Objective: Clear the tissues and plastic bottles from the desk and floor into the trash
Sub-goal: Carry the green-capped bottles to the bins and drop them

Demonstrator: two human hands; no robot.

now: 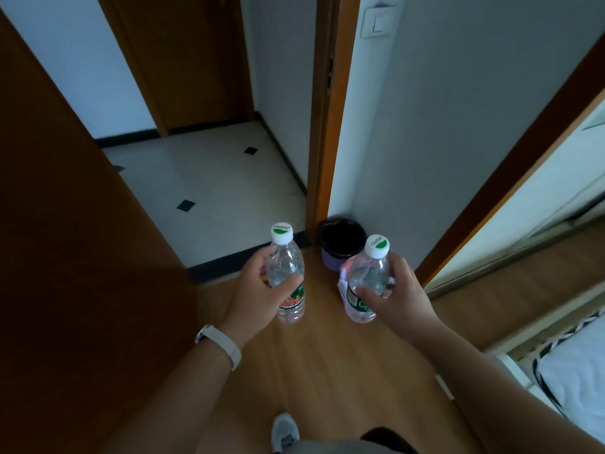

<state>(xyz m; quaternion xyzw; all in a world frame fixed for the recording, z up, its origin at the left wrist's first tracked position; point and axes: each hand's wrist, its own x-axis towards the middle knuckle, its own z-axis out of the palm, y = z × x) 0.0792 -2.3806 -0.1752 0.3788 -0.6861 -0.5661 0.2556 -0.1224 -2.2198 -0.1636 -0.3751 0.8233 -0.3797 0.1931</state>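
My left hand [258, 290] grips a clear plastic bottle [287, 273] with a white cap and a red-green label, held upright. In my right hand [397, 294] is a second clear bottle [366, 280] with a white cap, together with a crumpled pinkish-white tissue [343, 283] pressed against its left side. Both bottles hover above the wooden floor. Just beyond them, in the corner by the door frame, stands a small purple trash bin [340, 245] lined with a black bag; its near rim is partly hidden by the right bottle.
An open brown door [65, 257] fills the left side. Through the doorway lies a white tiled floor [209, 181]. A bed with a white mattress [576, 378] sits at the right edge. My grey shoe [284, 432] is on the wood floor below.
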